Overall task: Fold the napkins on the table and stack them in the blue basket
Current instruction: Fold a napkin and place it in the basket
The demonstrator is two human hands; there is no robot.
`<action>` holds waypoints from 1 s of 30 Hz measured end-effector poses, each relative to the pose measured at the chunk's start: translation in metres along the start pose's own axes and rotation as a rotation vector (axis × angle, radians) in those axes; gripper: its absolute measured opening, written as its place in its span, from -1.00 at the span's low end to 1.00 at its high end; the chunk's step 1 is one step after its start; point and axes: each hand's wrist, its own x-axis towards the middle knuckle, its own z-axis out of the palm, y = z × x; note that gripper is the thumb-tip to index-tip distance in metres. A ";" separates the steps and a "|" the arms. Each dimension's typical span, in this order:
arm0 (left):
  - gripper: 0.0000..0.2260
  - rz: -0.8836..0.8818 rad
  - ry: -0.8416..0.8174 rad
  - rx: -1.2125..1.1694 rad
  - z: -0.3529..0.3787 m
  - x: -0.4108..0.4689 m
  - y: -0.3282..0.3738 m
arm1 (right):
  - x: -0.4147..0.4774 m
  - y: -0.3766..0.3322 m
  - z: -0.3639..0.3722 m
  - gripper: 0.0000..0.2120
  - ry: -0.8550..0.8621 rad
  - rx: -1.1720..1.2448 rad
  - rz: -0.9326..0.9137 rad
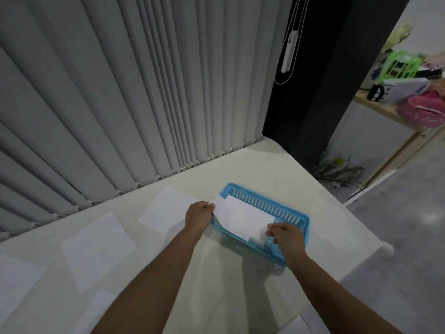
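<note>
A folded white napkin (pixel 240 218) lies stretched over the blue basket (pixel 274 203), which stands on the cream table near its right edge. My left hand (pixel 198 216) pinches the napkin's left end at the basket's left rim. My right hand (pixel 286 236) pinches its right end over the basket's near side. Several flat, unfolded napkins lie to the left on the table: one (pixel 166 209) right beside my left hand, one (pixel 97 249) further left, one (pixel 16 283) at the left edge.
Grey vertical blinds (pixel 120 104) run along the table's far edge. The table (pixel 325 213) ends just right of the basket, with grey floor beyond. More white sheets show at the bottom of the view (pixel 292 327). A cluttered shelf (pixel 414 88) stands at the far right.
</note>
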 end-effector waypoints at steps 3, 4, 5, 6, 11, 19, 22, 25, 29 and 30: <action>-0.76 -0.045 0.023 -0.093 0.005 0.001 0.004 | -0.002 0.000 0.004 -0.70 0.003 -0.154 -0.077; -0.78 -0.056 0.018 -0.143 0.006 0.000 0.008 | -0.004 -0.001 0.005 -0.68 -0.007 -0.178 -0.094; -0.80 -0.071 -0.006 -0.206 0.006 -0.003 0.012 | -0.006 -0.002 0.005 -0.68 -0.018 -0.198 -0.100; -0.82 -0.093 -0.046 -0.288 0.007 -0.006 0.015 | -0.009 -0.001 0.006 -0.66 -0.034 -0.214 -0.091; -0.79 -0.237 -0.203 -0.678 0.011 -0.016 0.025 | -0.016 -0.001 0.016 -0.55 -0.145 -0.134 0.035; -0.84 -0.188 -0.193 -0.545 0.018 -0.016 0.027 | -0.002 -0.016 0.015 -0.69 -0.119 0.209 0.218; -0.87 -0.033 -0.044 -0.114 0.015 -0.005 0.016 | 0.002 -0.017 0.007 -0.66 -0.028 0.121 0.101; -0.82 0.082 0.023 0.163 0.012 0.001 0.001 | 0.006 -0.010 0.002 -0.65 0.031 0.008 0.008; -0.75 0.193 0.118 0.392 0.010 0.010 -0.015 | 0.011 0.001 0.001 -0.59 0.056 -0.049 -0.004; -0.72 0.204 0.115 0.467 0.010 0.011 -0.016 | 0.011 0.002 0.002 -0.57 0.058 -0.058 -0.003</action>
